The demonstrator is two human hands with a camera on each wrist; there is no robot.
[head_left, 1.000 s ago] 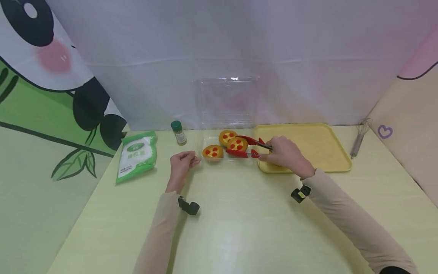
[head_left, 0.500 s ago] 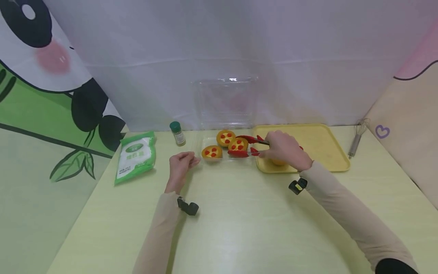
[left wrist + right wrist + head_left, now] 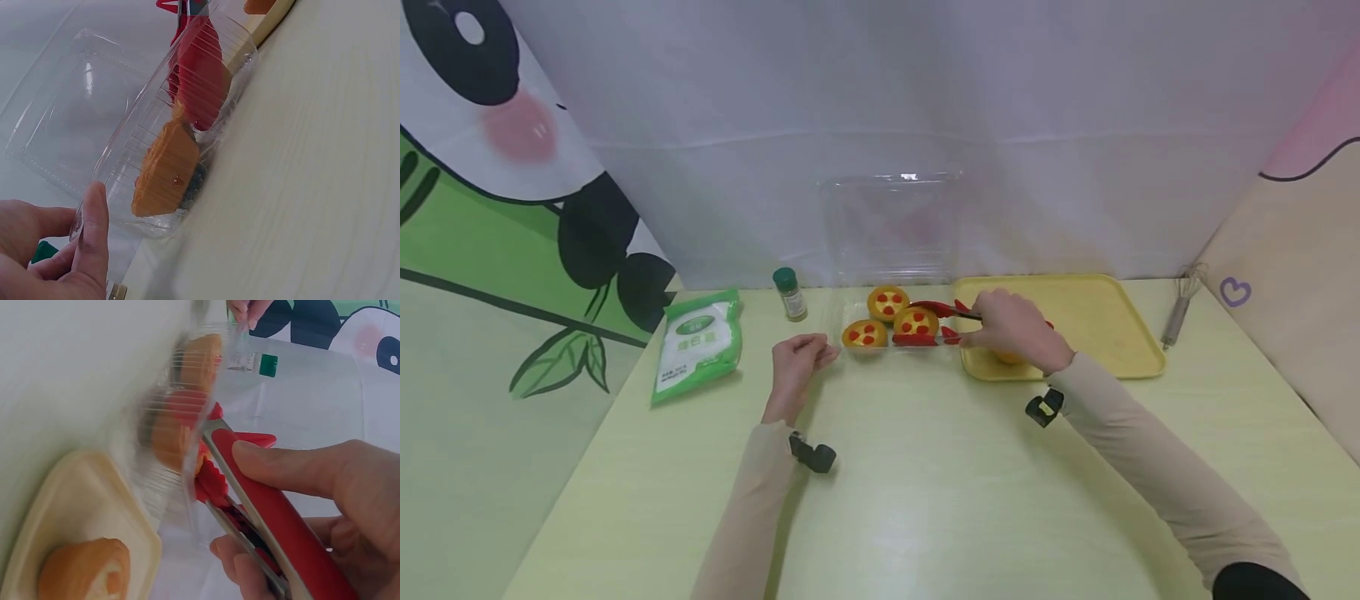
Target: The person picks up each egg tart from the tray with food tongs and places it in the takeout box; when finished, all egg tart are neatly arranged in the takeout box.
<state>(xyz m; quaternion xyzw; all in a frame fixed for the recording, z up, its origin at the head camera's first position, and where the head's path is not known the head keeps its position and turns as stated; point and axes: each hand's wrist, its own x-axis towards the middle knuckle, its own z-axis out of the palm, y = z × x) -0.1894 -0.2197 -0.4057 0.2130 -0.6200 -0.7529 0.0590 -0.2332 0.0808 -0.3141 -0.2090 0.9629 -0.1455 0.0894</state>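
Note:
My left hand (image 3: 797, 367) pinches the near left rim of a clear hinged plastic box (image 3: 122, 140), its lid standing up behind. Red-handled tongs (image 3: 275, 519) are in my right hand (image 3: 1022, 329), thumb along one arm and fingers curled under the other. Inside the box, the red tong heads (image 3: 915, 340) lie on either side of a mini pizza (image 3: 917, 321). Two more mini pizzas, one at the front left (image 3: 865, 333) and one behind (image 3: 887, 302), sit close to it. The pizzas look like bread cups with red and yellow tops.
A yellow tray (image 3: 1090, 325) stands right of the box with a bread roll (image 3: 84, 572) on it, partly hidden by my right hand in the head view. A green-capped jar (image 3: 790, 293) and a green-white bag (image 3: 698, 344) lie left. A whisk (image 3: 1182, 308) lies far right.
My right hand and the tongs have shifted slightly left, and the gripped mini pizza with them. The back pizza has slid a little left. My left hand stays at the box rim.

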